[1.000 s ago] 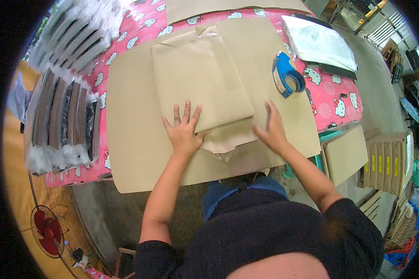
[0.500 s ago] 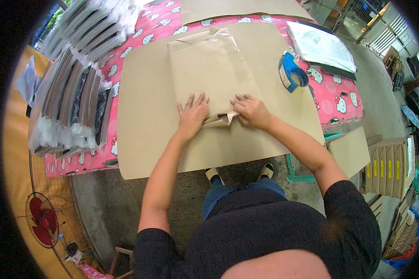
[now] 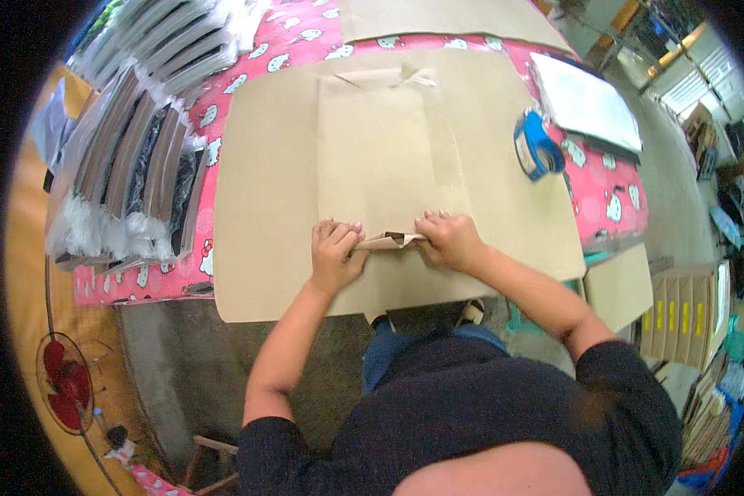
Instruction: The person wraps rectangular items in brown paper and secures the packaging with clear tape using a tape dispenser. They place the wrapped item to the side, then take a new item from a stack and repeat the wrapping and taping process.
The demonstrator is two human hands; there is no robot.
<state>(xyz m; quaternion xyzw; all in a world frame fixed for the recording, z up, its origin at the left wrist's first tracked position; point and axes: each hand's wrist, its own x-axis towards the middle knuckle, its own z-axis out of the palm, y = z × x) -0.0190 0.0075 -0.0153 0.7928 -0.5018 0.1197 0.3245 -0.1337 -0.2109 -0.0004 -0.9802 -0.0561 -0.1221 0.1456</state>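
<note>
A flat parcel wrapped in brown kraft paper (image 3: 376, 149) lies on a large brown sheet (image 3: 260, 207) on the table. Its far end is folded over and shows shiny clear tape. At the near end the paper stands up in a crumpled fold with a small dark opening. My left hand (image 3: 337, 252) is closed on the left corner of that fold, fingers curled. On the right corner, my right hand (image 3: 453, 240) pinches the paper between thumb and fingers. To the right of the parcel stands a blue tape dispenser (image 3: 539, 146) on the sheet.
Stacks of plastic-wrapped flat packs (image 3: 132, 165) stand on the left of the pink patterned tablecloth (image 3: 612, 194). A white plastic-covered pack (image 3: 585, 97) lies at the right. Another brown sheet (image 3: 446, 18) covers the far side. Brown cartons (image 3: 678, 318) stand beyond the table's right edge.
My left hand has gone from spread flat on the parcel to curled round its near left corner. The parcel's near end and my right hand have come closer to me.
</note>
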